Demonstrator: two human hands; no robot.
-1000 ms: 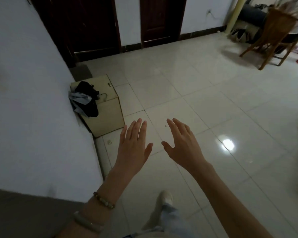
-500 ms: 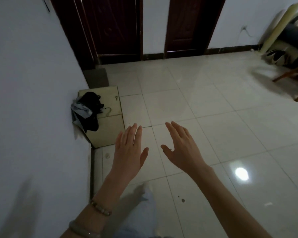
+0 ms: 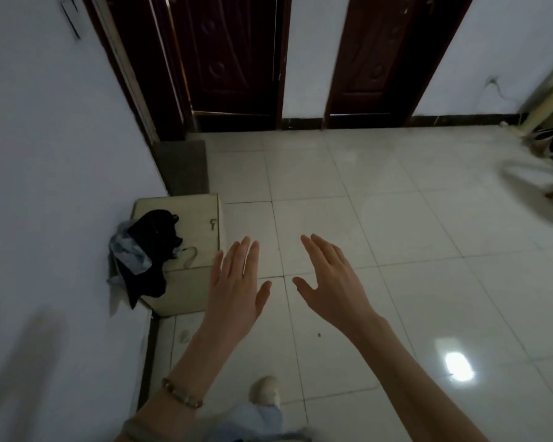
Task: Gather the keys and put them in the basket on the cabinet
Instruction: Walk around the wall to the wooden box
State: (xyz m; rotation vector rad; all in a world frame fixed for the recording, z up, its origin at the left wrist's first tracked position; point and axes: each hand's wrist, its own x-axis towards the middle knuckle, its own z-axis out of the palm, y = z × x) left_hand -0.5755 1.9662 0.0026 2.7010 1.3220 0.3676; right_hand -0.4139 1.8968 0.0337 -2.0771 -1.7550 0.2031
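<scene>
A low cream cabinet [image 3: 190, 285] stands on the floor against the left wall. On its top lie a small key [image 3: 213, 223] near the right edge and a thin looped cord or ring [image 3: 190, 255] beside a dark heap of cloth. No basket shows. My left hand [image 3: 237, 288] hovers open, fingers apart, just right of the cabinet's front corner. My right hand [image 3: 331, 282] is open too, over the bare tiles further right. Both hold nothing.
Black and grey cloth [image 3: 144, 253] hangs over the cabinet's left side. A white wall [image 3: 55, 186] fills the left. Two dark wooden doors [image 3: 233, 59] stand at the back. A grey mat [image 3: 184, 167] lies behind the cabinet. My shoe [image 3: 265, 390] is on the glossy tiles.
I have walked closer to the cabinet and the view has turned toward the doors; the chair at right has left the frame. Both hands stay open and raised.
</scene>
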